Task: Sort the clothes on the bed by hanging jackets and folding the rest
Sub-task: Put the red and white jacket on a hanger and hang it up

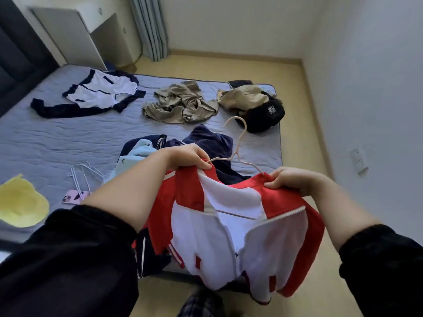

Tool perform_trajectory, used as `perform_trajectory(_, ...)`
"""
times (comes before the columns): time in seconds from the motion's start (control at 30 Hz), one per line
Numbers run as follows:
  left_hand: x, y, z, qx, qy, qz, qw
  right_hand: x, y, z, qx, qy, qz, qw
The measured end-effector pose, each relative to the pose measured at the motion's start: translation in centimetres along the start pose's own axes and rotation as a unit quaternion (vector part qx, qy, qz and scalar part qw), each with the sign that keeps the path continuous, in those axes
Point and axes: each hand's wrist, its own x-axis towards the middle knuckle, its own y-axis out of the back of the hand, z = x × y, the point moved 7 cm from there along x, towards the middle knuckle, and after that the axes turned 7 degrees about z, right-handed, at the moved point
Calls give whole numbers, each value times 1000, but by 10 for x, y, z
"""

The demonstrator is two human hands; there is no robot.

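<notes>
Both hands, left hand [191, 157] and right hand [289, 179], pinch the red jacket [229, 225] shoulders over the hanger [238, 145], whose two-o'clock arm could slip free.

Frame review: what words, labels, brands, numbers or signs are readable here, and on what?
No text can be read in this frame.
White patch on the black garment: a mark, too blurred to read.
Oval emblem on the navy and light blue garment: too small to read.
Red and white jacket: no lettering shows.
</notes>
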Motion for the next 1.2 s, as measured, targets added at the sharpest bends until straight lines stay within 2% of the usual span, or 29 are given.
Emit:
perform_trajectory(0.07, 31, 15, -13, 67, -16, 75, 995, 41, 1, -7, -61, 22, 76, 995)
perform_trajectory(0.17, 78, 24, -32, 110, -29, 167, 979, 102, 4, -13, -164, 56, 174, 969)
perform_trajectory(0.37, 156, 13, -69, 142, -1, 314, 939, 207, 20, 11, -199, 61, 295, 933)
perform_trajectory(0.5, 205, -2, -92, 284, 25, 364, 887, 270, 33, 25, -272, 86, 322, 903)
perform_trajectory(0.6, 247, -21, -109, 292, 89, 364, 880, 313, 50, 36, -339, 118, 319, 877)
perform_trajectory(0.77, 307, -48, -127, 198, 148, 404, 881, 387, 83, 54, -386, 133, 258, 876)
perform_trajectory(0.9, 344, -85, -142, 170, 132, 340, 915, 432, 91, 65, -413, 151, 213, 873)
perform_trajectory(1.0, 341, -124, -176, 111, 154, 324, 927, 452, 75, 80, -429, 167, 152, 875)
perform_trajectory(1.1, 318, -158, -211, 57, 165, 359, 917, 452, 50, 90, -407, 205, 160, 876)
perform_trajectory(1.2, 289, -190, -247, 35, 198, 392, 898, 434, 10, 98, -399, 288, 154, 857)
